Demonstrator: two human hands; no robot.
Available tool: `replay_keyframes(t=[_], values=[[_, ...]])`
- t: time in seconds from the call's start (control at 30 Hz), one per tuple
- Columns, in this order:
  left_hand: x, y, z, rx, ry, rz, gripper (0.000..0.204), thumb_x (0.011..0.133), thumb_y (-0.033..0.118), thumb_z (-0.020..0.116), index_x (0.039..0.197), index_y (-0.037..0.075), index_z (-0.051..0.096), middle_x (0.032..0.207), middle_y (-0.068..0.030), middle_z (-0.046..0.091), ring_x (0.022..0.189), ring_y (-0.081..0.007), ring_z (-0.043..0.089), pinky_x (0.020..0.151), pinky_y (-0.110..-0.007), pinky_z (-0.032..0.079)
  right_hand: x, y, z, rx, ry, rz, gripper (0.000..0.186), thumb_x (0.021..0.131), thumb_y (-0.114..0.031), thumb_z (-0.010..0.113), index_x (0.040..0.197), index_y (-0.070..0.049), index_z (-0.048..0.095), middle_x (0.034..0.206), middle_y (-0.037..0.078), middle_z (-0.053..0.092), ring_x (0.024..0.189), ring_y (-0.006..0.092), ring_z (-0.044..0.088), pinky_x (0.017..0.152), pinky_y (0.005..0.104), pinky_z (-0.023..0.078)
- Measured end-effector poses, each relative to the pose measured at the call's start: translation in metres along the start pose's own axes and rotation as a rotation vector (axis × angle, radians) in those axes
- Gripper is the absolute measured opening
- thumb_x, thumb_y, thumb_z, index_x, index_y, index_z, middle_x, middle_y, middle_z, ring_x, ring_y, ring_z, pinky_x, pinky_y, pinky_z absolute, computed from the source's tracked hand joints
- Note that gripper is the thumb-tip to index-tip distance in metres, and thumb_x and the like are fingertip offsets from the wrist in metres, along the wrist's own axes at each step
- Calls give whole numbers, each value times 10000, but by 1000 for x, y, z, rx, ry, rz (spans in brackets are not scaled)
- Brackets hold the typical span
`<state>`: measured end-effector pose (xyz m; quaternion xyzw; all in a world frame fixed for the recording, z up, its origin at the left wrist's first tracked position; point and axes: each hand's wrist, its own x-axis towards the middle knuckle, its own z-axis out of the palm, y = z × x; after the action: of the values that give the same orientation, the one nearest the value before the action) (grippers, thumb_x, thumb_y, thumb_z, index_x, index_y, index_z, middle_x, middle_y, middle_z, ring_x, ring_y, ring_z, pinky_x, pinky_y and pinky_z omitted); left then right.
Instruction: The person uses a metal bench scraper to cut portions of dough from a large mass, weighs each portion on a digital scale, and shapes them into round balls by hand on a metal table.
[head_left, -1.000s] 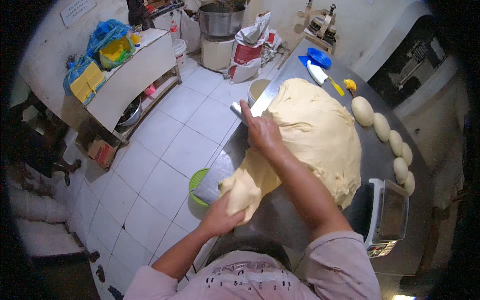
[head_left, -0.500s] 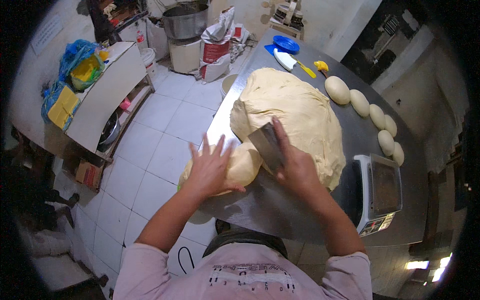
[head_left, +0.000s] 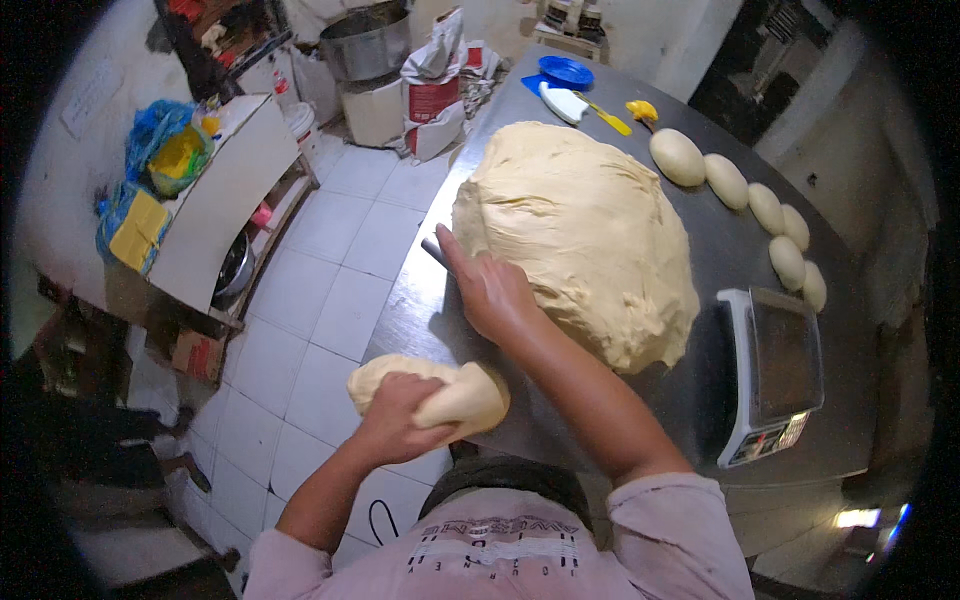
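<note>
Grey table point(head_left: 715, 250); gripped dough piece point(head_left: 470, 399) pale yellow, plump.

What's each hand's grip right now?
Left hand: closed, holding a loose dough piece.
Right hand: closed, holding a metal dough scraper.

Desk point(head_left: 715, 260) in front of me – bare grey metal, light glaring along left side. Large pale dough mass point(head_left: 585, 240) spread across middle, surface folded, lumpy at end nearest me. Beyond it, toward far end: round blue dish point(head_left: 566, 71), white curved piece point(head_left: 563, 103), yellow spatula point(head_left: 612, 123) just beside, small yellow bundle point(head_left: 641, 111). Along right side, six smooth dough balls point(head_left: 726, 181) in bent row, some touching. Nearer me on right, white scale point(head_left: 776, 372) – apart from big dough, close to last ball.
</note>
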<state>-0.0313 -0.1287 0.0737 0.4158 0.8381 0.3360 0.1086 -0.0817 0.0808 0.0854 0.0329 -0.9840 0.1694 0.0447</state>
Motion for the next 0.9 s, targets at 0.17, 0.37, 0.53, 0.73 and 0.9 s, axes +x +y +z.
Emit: replay_keyframes(t=[0.17, 0.37, 0.53, 0.73, 0.9], values=[[-25, 6, -32, -993, 301, -265, 595, 720, 300, 672, 1201, -12, 514, 1115, -158, 597, 1041, -294, 585, 880, -436, 484, -33, 58, -41, 442, 190, 216, 745, 757, -129, 594, 1400, -96, 219, 956, 294, 611, 885, 452, 601, 812, 492, 469], [16, 71, -49, -1203, 546, -122, 765, 733, 399, 652, 1321, -20, 398, 1285, -213, 488, 1140, -373, 521, 994, -487, 421, -173, 169, -139, 797, 851, 343, 522, 758, -165, 669, 1208, -4, 459, 1003, 207, 632, 944, 316, 624, 845, 400, 479], [114, 221, 15, -962, 457, 217, 772, 690, 305, 629, 1317, -73, 386, 1237, -231, 519, 1096, -346, 559, 959, -441, 442, -361, 254, -219, 631, 1154, 623, 486, 768, -167, 706, 1185, -18, 506, 1080, 132, 616, 969, 227, 595, 881, 359, 455], [232, 400, 117, -609, 81, 312, 562, 702, 122, 666, 1215, -31, 495, 1051, -138, 611, 959, -214, 612, 824, -331, 488, -550, 331, -238, 541, 1419, 920, 493, 756, -125, 698, 1196, -33, 495, 1087, 93, 582, 975, 204, 560, 868, 332, 434], [333, 466, 248, -22, -240, 568, 548, 738, 414, 669, 1120, 27, 604, 997, -197, 643, 890, -293, 638, 794, -412, 488, -636, 374, -235, 613, 1444, 993, 515, 757, -152, 697, 1212, -29, 489, 1058, 77, 565, 939, 189, 538, 847, 341, 425]])
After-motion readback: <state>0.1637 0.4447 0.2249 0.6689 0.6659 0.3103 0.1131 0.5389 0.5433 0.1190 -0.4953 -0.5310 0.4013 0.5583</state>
